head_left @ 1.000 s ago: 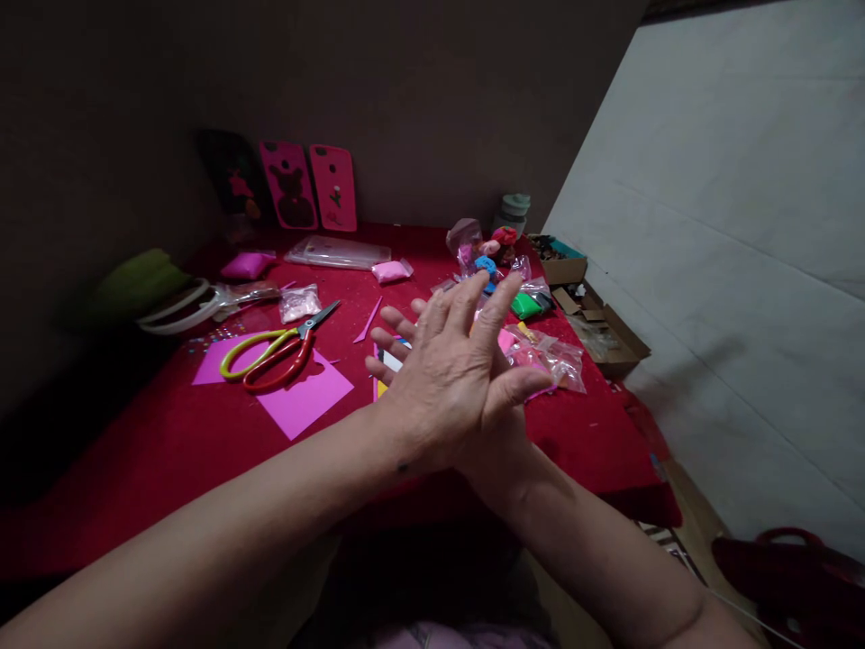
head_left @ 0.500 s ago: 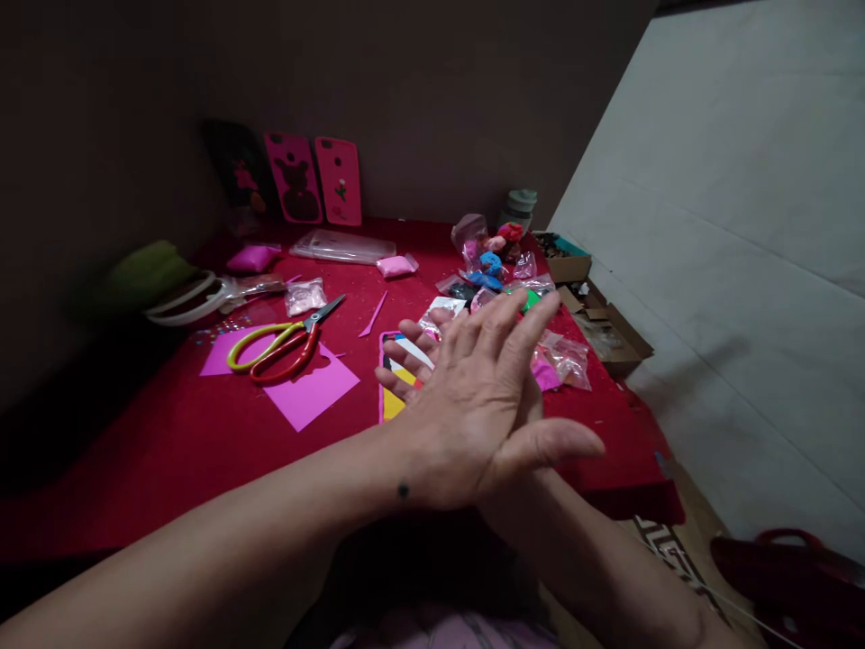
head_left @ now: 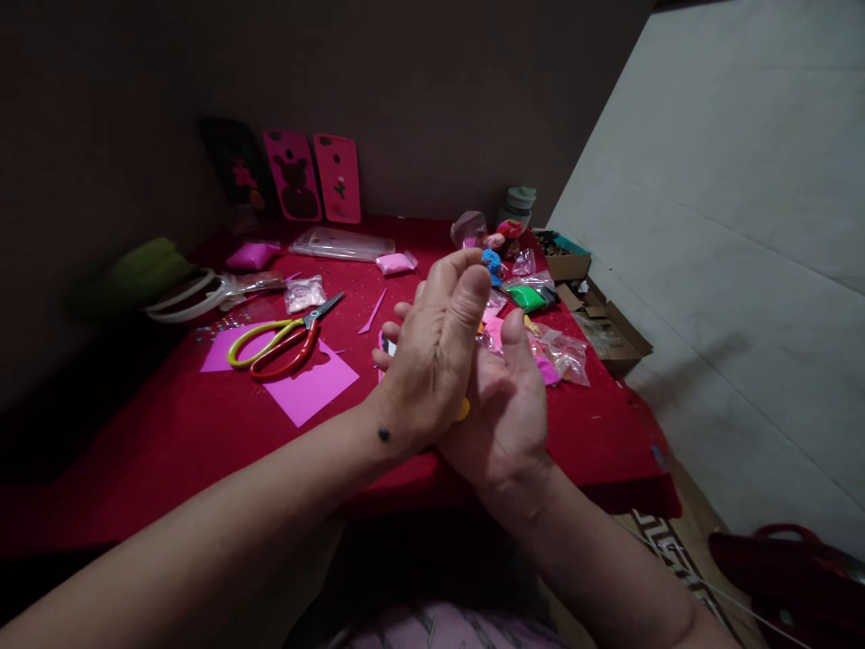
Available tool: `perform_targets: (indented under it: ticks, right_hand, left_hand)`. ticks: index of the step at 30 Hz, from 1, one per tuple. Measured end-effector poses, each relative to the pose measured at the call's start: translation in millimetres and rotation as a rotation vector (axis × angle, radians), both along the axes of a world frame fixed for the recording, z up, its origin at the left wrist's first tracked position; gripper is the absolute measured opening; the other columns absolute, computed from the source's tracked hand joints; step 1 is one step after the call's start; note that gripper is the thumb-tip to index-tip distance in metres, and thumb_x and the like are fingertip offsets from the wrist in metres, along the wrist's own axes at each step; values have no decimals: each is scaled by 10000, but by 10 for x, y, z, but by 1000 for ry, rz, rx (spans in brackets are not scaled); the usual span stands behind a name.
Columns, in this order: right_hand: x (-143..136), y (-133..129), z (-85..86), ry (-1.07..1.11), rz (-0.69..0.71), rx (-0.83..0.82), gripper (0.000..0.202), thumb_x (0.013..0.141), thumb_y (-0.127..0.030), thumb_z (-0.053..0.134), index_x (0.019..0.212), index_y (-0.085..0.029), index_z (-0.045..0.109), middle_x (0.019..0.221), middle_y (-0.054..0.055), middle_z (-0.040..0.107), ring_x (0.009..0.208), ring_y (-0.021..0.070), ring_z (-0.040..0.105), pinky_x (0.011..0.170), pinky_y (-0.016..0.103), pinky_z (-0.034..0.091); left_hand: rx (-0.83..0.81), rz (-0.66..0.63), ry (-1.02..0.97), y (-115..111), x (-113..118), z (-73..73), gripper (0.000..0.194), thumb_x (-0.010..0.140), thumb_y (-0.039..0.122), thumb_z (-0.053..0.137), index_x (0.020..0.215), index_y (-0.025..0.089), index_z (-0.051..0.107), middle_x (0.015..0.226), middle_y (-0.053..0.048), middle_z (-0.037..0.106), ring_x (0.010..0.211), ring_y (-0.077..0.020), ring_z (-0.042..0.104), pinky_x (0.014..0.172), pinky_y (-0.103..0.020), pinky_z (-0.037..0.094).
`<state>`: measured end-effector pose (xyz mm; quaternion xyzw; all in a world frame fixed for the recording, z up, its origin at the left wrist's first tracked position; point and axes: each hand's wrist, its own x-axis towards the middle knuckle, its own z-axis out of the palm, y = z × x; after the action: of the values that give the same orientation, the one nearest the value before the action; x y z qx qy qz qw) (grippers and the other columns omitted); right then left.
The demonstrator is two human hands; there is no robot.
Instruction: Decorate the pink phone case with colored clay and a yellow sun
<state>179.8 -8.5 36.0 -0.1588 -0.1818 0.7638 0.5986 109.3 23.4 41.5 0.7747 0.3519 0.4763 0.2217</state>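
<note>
My left hand (head_left: pixel 432 361) lies palm-down across my right hand (head_left: pixel 508 410), which is turned palm-up above the front of the red table (head_left: pixel 168 442). A small yellow lump of clay (head_left: pixel 462 410) shows at the edge between the two palms, pressed by both. The fingers of both hands are nearly straight. A striped phone case on the table is mostly hidden behind the hands.
Yellow-and-red scissors (head_left: pixel 284 342) lie on pink foam sheets (head_left: pixel 307 392) to the left. Small clay bags (head_left: pixel 559 353) and a green packet (head_left: pixel 525 297) sit to the right, beside a cardboard box (head_left: pixel 608 329). Pink phone cases (head_left: pixel 338 178) lean on the wall.
My left hand slid back and forth over the right palm. The hands have risen slightly and tilted, and the yellow lump now shows between them.
</note>
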Motion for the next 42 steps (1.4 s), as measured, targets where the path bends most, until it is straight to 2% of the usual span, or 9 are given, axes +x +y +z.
perform_targets:
  ticks: [3,12,16,20,23,27,31,37,42]
  right_hand:
    - [-37,-27,18,-70,-84,30,563,967,-596,216,1168,-280,636,1163,48,676,1058,238,649,925,481,526]
    - [-31,-61,-3,-127,-176,55,578,935,-664,227,1277,-350,572,1233,39,651,1058,254,659,932,504,506]
    - [55,-6,-48,19,-45,13,611,942,-653,206,1250,-286,586,1150,52,688,1117,241,631,997,494,467]
    - [128,21,-26,79,20,-108,613,942,-636,198,1156,-249,623,1043,61,715,1178,237,587,999,500,466]
    - [179,41,-8,113,-17,-170,520,951,-581,267,995,-232,651,884,44,715,1053,219,635,981,465,487]
    - [245,96,-13,103,-23,-155,445,962,-538,322,891,-229,634,786,13,686,785,161,663,920,380,534]
    - [271,161,-13,12,-39,-144,483,932,-591,360,1137,-223,596,933,61,694,998,236,664,894,474,540]
    - [278,218,-26,-74,33,-131,575,896,-632,409,1277,-207,480,1128,114,663,1078,264,635,845,459,562]
    - [331,379,-28,-226,132,-107,448,866,-584,496,1073,-197,589,1002,80,685,880,207,645,649,300,546]
  left_hand:
    - [-70,36,-80,-79,90,35,505,991,534,298,1349,210,447,1308,-122,557,1272,-259,489,1093,-472,379]
    - [50,49,88,-140,189,19,521,958,541,396,1370,225,439,1357,-133,544,1279,-326,452,1070,-531,358]
    - [-166,-41,-14,12,155,81,420,1026,423,217,1290,259,500,1205,-82,654,1168,-257,591,1005,-484,462]
    - [-250,-71,-154,88,23,241,365,1013,406,346,1032,174,627,984,-56,705,964,-213,676,852,-377,554]
    - [-250,-189,-22,81,-149,307,250,978,341,471,990,175,657,856,-25,702,821,-188,688,713,-311,569]
    - [145,-285,304,86,-320,141,297,940,258,553,1210,152,618,1240,-123,637,1170,-263,558,949,-416,511]
    - [361,-323,461,129,-361,-136,441,917,220,586,1343,133,520,1390,-173,531,1280,-297,443,1045,-493,433]
    - [341,-325,270,96,-388,-206,187,921,206,582,1079,158,672,1199,-140,651,1163,-231,550,1018,-420,451]
    - [43,-211,36,143,-466,-95,36,824,226,715,822,195,733,945,-59,697,962,-198,611,880,-337,487]
